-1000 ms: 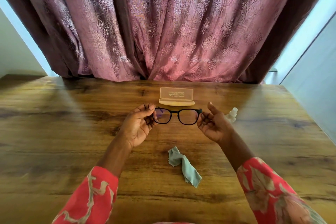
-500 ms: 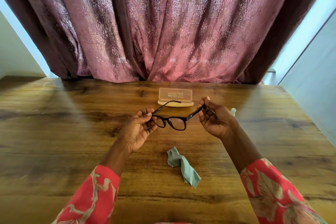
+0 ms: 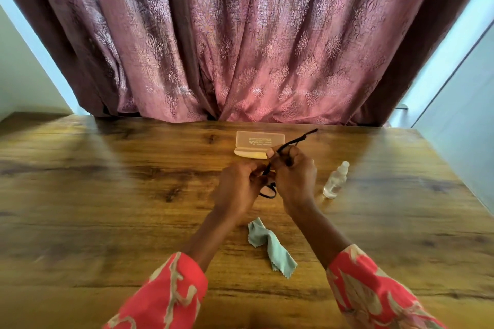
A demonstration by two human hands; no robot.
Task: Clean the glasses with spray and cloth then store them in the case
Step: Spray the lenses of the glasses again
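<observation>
Black-framed glasses (image 3: 268, 191) hang between my two hands above the middle of the wooden table (image 3: 107, 208), turned nearly edge-on. My left hand (image 3: 238, 189) grips the frame from the left. My right hand (image 3: 292, 176) is closed on the right side, and one temple arm (image 3: 302, 137) sticks up and away past the fingers. Most of the lenses are hidden by my hands. The pale translucent case (image 3: 259, 143) lies open just beyond my hands. A small clear spray bottle (image 3: 335, 180) stands to the right. A mint-green cloth (image 3: 272, 247) lies crumpled near me.
A pink patterned curtain (image 3: 254, 35) hangs behind the table's far edge. A pale wall (image 3: 459, 128) runs close along the table's right side. My red patterned sleeves (image 3: 165, 299) fill the bottom of the view.
My hands have come together, and the glasses have turned from facing me to nearly edge-on. One temple arm now points up and away. The spray bottle, earlier hidden by my right hand, shows fully.
</observation>
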